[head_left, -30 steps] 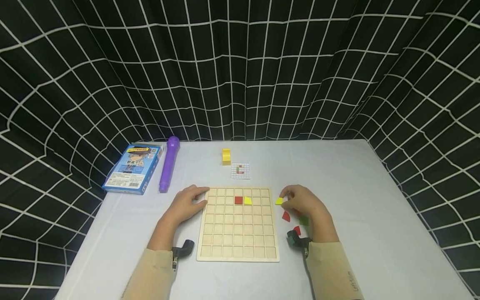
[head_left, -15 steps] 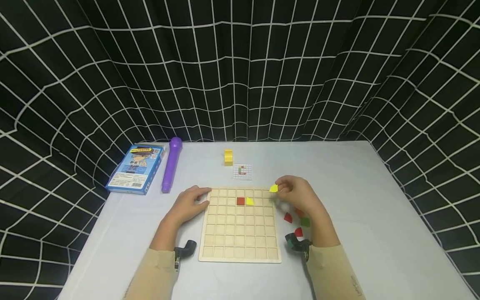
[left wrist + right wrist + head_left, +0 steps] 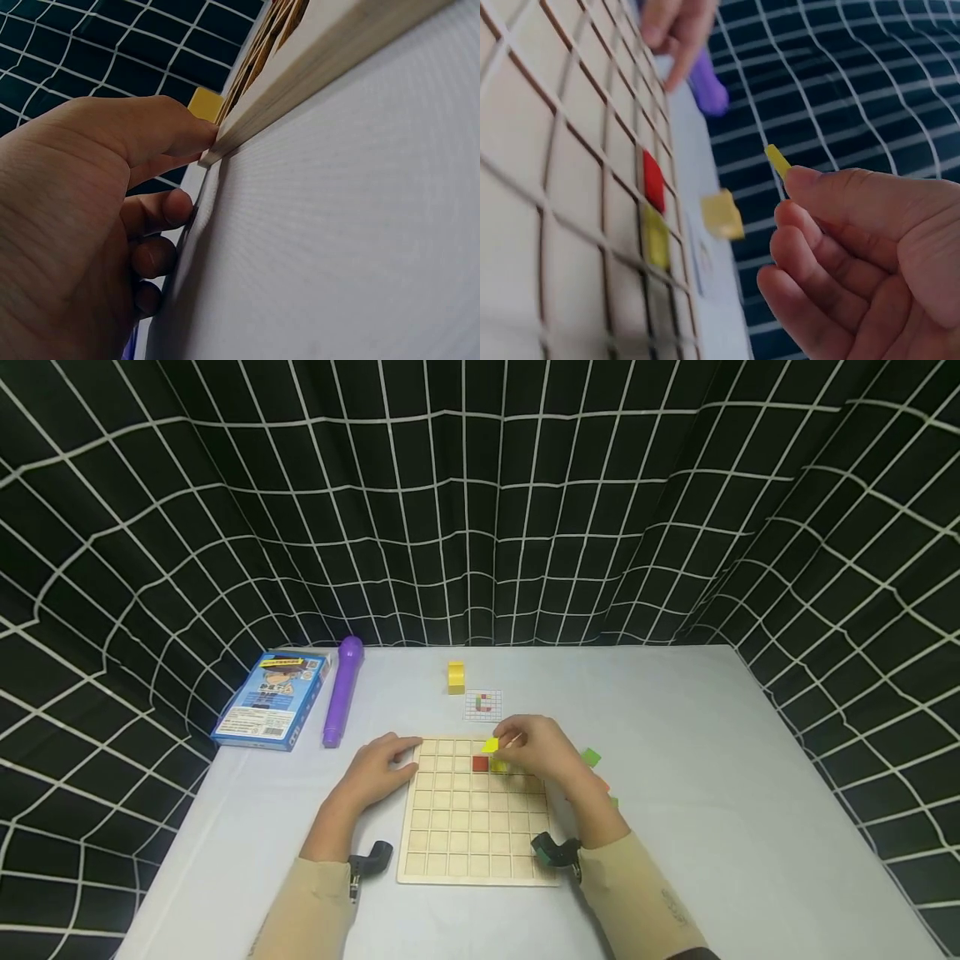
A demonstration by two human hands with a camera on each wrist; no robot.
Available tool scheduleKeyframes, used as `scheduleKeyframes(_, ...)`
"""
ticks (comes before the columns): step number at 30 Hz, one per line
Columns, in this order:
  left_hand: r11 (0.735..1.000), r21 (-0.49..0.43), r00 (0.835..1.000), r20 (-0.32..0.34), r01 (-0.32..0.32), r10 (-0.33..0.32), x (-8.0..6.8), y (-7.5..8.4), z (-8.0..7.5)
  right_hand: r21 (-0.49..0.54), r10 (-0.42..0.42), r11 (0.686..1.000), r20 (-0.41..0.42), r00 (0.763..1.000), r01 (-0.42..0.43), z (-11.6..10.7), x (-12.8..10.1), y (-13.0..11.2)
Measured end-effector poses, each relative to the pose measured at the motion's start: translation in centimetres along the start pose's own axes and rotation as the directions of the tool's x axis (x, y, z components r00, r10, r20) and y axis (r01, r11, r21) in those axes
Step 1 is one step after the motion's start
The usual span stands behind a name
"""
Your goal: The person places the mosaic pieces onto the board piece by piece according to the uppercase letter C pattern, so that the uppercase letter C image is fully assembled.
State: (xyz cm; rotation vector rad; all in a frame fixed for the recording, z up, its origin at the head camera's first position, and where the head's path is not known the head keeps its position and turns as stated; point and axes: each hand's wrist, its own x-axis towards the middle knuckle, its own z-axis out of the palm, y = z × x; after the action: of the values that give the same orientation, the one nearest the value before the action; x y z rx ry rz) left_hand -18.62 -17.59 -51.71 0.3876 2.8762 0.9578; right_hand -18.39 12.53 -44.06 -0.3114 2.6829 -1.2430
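A wooden grid board [image 3: 450,818] lies flat on the table. In its upper rows sit a red square tile [image 3: 480,764] and, just right of it, a yellow tile [image 3: 498,766], partly hidden by fingers. My right hand [image 3: 543,747] pinches another yellow tile [image 3: 777,160] between thumb and forefinger, raised above the board's top edge near the red tile. At the board's upper left corner my left hand [image 3: 377,768] rests with thumb and forefinger spread against the edge. The left wrist view shows a digit of that hand [image 3: 82,172] touching the board's corner.
Behind the board lie a small patterned grid card [image 3: 483,703] and a yellow block [image 3: 456,678]. A purple microphone-shaped stick [image 3: 343,689] and a blue box [image 3: 270,700] lie at the back left. Loose tiles, including a green tile [image 3: 591,757], lie right of the board, partly behind my right arm.
My right hand has lifted the yellow tile from the table right of the board and carried it left over the upper rows. My left hand stays at the board's corner.
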Motion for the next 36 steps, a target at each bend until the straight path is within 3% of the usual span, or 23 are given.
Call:
scheduleKeyframes(13,1.000,0.001,1.000,0.000,-0.006,0.006,0.0,-0.1,0.2,-0.106,0.021,0.994,0.092,0.996,-0.011,3.9,1.8,-1.2)
scheduleKeyframes(21,1.000,0.003,1.000,-0.006,-0.022,0.022,0.0,0.0,0.2,-0.204,0.092,0.976,0.089,0.992,-0.072,5.3,2.5,-0.9)
scheduleKeyframes(36,1.000,0.011,1.000,-0.011,-0.004,0.005,-0.1,0.0,0.0,-0.257,0.081,0.964,0.041,0.996,-0.068,5.9,2.1,-0.6)
